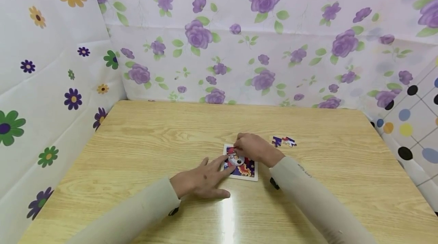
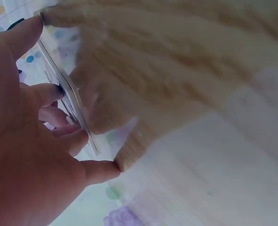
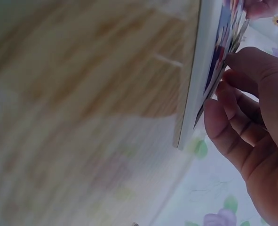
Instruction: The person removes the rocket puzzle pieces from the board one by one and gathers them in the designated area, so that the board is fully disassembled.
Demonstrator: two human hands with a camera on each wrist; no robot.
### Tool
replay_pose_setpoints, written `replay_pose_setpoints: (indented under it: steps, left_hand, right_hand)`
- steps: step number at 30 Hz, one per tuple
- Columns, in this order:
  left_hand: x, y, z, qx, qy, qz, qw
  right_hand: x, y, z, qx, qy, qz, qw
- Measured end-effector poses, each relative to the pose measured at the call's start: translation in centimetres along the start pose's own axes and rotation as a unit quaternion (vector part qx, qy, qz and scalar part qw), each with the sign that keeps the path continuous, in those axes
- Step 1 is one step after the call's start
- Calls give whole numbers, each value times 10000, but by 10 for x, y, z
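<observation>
A small square jigsaw puzzle [image 1: 245,171] with a white border and a colourful picture lies on the wooden table. My left hand [image 1: 207,179] rests on its left side, fingers stretched out; in the left wrist view the fingertips [image 2: 77,140] touch its edge. Over the puzzle's upper part, my right hand [image 1: 254,148] has its fingers curled and pinches a puzzle piece against the picture. That piece is mostly hidden by the fingers. In the right wrist view the thumb and fingers [image 3: 218,117] meet at the puzzle's surface [image 3: 218,56].
Two loose puzzle pieces, a dark blue one [image 1: 276,141] and a red-and-white one [image 1: 289,142], lie right of the puzzle, beyond the right wrist. Flower-printed sheets [image 1: 205,65] stand behind and left of the table [image 1: 154,130]; a dotted sheet [image 1: 407,130] stands on the right.
</observation>
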State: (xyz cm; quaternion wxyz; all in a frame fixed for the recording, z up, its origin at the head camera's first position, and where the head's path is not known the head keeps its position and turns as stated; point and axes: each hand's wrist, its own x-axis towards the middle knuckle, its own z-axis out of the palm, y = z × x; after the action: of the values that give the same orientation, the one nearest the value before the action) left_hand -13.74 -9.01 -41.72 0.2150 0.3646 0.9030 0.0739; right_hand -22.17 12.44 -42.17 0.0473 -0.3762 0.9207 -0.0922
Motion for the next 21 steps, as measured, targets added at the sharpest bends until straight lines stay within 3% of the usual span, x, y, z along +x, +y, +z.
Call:
replay_pose_setpoints:
  steps: [6, 15, 21]
  left_hand:
    - [-4, -3, 1, -179, 171, -104, 9996]
    - [-6, -10, -5, -265, 41, -38, 9996]
    - [-4, -10, -7, -151, -14, -7, 9999]
  right_hand:
    - [-2, 6, 4, 99, 146, -80, 9998]
    - [-5, 12, 5, 598, 126, -64, 9981]
    - [-8, 12, 3, 610, 134, -194, 9979]
